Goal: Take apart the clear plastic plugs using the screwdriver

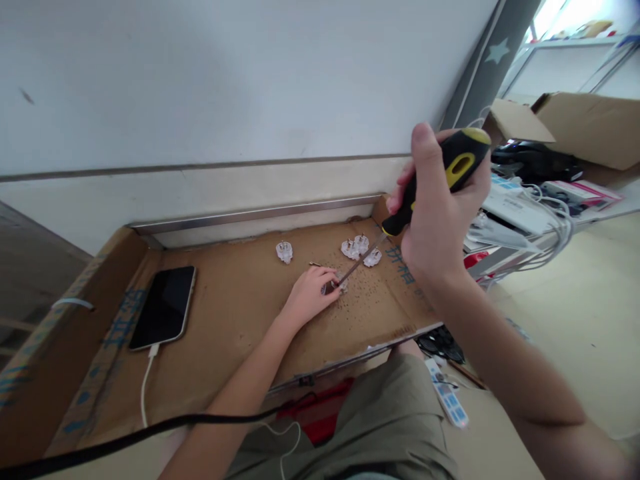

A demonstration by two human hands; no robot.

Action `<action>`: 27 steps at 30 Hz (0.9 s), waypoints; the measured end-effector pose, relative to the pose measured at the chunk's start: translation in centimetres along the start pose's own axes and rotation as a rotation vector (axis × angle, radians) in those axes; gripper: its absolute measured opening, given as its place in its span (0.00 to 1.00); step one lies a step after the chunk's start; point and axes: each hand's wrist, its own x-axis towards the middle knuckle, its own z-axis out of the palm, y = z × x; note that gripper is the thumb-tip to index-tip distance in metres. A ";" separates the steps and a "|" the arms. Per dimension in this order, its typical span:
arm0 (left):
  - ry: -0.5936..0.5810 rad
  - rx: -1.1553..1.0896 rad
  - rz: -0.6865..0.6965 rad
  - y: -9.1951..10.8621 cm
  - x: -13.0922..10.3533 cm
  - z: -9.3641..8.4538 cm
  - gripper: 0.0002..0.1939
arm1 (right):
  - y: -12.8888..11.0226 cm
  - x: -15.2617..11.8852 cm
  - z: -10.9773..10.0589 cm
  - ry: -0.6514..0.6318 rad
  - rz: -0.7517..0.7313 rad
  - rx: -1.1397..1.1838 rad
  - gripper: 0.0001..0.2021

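My right hand (440,213) is wrapped round the black and yellow handle of a screwdriver (361,260), which slants down to the left. Its tip meets a small clear piece (343,287) pinched between the thumb and fingers of my left hand (313,293), low over the cardboard. My fingers cover most of that piece. A short metal rod-like bit (316,265) lies just beyond the left fingertips. Several clear plastic pieces with metal pins (351,249) are grouped behind the screwdriver shaft, and a similar clear piece (285,251) sits apart to the left.
Small dark specks are scattered on the cardboard-lined surface (235,293). At its left, a phone (165,307) lies on a white charging cable. A black cable (200,419) crosses the front. Power strips, cables and an open box (590,130) are at the right.
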 end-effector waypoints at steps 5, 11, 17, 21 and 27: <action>-0.005 0.013 0.008 -0.1 0.0 0.1 0.03 | -0.5 -0.2 0.8 -0.139 -0.017 -0.026 0.12; 0.000 0.031 0.026 0.0 0.0 0.0 0.04 | -1.0 1.2 0.6 -0.617 0.015 -0.247 0.12; -0.003 0.025 0.031 0.1 0.1 -0.1 0.04 | -3.1 2.0 1.3 -0.765 -0.318 -0.774 0.19; 0.002 0.016 0.031 0.1 0.0 -0.1 0.03 | -4.3 3.2 1.3 -0.857 -0.463 -1.031 0.22; 0.011 0.002 0.024 0.0 0.0 0.0 0.03 | -5.7 5.4 0.6 -1.125 -0.494 -1.132 0.16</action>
